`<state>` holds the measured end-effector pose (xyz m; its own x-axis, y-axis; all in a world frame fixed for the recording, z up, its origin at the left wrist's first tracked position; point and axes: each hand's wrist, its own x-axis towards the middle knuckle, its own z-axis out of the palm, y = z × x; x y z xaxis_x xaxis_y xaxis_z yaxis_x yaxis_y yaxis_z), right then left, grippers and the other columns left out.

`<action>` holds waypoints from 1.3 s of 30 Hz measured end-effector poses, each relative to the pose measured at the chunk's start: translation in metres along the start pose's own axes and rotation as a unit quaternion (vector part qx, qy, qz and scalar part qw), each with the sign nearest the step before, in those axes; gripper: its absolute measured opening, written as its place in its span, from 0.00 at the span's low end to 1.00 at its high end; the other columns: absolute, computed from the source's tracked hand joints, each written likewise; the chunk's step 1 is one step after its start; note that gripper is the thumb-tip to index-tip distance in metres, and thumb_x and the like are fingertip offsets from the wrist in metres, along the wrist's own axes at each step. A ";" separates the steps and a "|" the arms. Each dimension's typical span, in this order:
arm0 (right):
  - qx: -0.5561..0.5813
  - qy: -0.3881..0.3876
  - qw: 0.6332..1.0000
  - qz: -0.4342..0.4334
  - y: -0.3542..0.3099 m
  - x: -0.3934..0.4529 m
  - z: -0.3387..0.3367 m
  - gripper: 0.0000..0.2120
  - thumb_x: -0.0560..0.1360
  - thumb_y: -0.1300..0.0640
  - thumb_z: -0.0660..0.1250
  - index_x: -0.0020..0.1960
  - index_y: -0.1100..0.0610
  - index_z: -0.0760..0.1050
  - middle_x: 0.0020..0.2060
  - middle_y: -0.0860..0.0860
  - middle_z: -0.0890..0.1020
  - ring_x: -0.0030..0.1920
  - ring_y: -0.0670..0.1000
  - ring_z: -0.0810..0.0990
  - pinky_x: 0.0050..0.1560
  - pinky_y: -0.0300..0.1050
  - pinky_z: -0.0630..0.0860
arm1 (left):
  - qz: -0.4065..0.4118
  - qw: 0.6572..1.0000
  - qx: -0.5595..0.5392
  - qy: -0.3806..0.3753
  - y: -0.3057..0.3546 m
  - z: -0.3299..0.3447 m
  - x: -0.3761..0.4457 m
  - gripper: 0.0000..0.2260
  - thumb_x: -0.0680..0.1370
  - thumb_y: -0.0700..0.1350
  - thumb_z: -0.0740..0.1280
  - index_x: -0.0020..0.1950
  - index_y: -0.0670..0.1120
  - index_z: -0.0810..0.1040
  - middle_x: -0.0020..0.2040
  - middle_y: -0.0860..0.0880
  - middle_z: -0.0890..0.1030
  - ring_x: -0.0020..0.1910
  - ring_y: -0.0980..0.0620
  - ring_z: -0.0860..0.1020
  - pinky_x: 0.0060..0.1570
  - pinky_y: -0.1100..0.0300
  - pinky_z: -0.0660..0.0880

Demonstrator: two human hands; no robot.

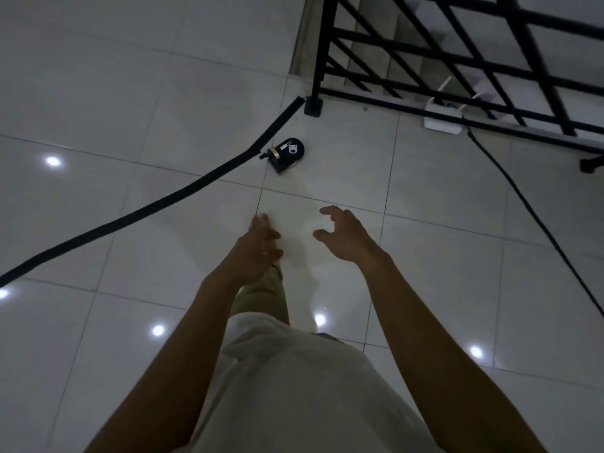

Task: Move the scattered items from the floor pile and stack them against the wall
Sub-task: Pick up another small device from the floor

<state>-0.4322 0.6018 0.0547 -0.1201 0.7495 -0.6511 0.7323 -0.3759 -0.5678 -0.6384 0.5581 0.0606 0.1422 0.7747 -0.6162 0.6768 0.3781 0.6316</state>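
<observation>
I am holding both arms out over the floor (441, 204), which is shining with glossy pale tiles and small round reflections of lights. My left hand (258, 246) is blurring a little; its fingers (261, 223) are lying fairly straight and loose, gripping nothing. My right hand (343, 237) is hanging palm down with its fingers (328, 211) spreading and curling slightly, thumb apart from the rest, and it too is holding nothing. Neither hand is touching the floor or any object.

Ahead of my hands, well apart from them, a small black item (286, 153) with a gold band is lying on its side on the tiles. Its near end is sitting just beside a long black strip (157, 209), which is running diagonally from the left edge up toward the foot of a black railing (425, 53). Behind the railing's lower bar a white box (443, 120) is resting on the floor, and a black cable (529, 210) is trailing from near it toward the right edge. My pale shirt (294, 387) is filling the bottom of the view.
</observation>
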 end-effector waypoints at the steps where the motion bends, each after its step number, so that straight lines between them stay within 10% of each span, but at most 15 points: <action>1: -0.001 -0.003 1.000 0.012 -0.007 0.021 -0.005 0.27 0.77 0.50 0.68 0.74 0.51 0.64 0.69 0.58 0.67 0.67 0.56 0.71 0.64 0.46 0.68 | -0.006 1.000 -0.004 -0.010 0.002 -0.015 0.025 0.24 0.78 0.45 0.67 0.72 0.44 0.66 0.68 0.48 0.72 0.63 0.50 0.72 0.58 0.62 0.67; 17: -0.052 -0.065 0.996 0.018 -0.019 0.385 0.016 0.24 0.78 0.54 0.65 0.73 0.54 0.64 0.67 0.58 0.67 0.64 0.58 0.71 0.63 0.53 0.71 | -0.080 0.996 -0.002 -0.030 -0.051 -0.049 0.397 0.16 0.79 0.45 0.66 0.67 0.46 0.72 0.67 0.45 0.72 0.61 0.47 0.74 0.53 0.60 0.68; 32: -0.196 -0.005 0.980 -0.034 0.068 0.626 0.106 0.37 0.76 0.53 0.67 0.78 0.54 0.52 0.75 0.62 0.53 0.70 0.64 0.58 0.65 0.61 0.68 | -0.214 0.968 0.125 0.035 -0.179 0.024 0.676 0.45 0.72 0.60 0.70 0.79 0.51 0.46 0.76 0.36 0.44 0.71 0.34 0.63 0.68 0.45 0.65; 39: -0.229 -0.039 0.973 -0.015 0.076 0.629 0.109 0.41 0.76 0.55 0.68 0.79 0.51 0.45 0.77 0.61 0.44 0.75 0.66 0.50 0.71 0.63 0.60 | -0.211 0.951 0.217 0.064 -0.177 0.036 0.690 0.27 0.77 0.47 0.66 0.73 0.45 0.61 0.74 0.37 0.57 0.71 0.40 0.61 0.64 0.49 0.65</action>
<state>-0.5247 0.9856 -0.4532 -0.1833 0.7064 -0.6837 0.9474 -0.0589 -0.3147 -0.6341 1.0075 -0.4936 -0.2788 0.6665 -0.6914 0.8926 0.4455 0.0695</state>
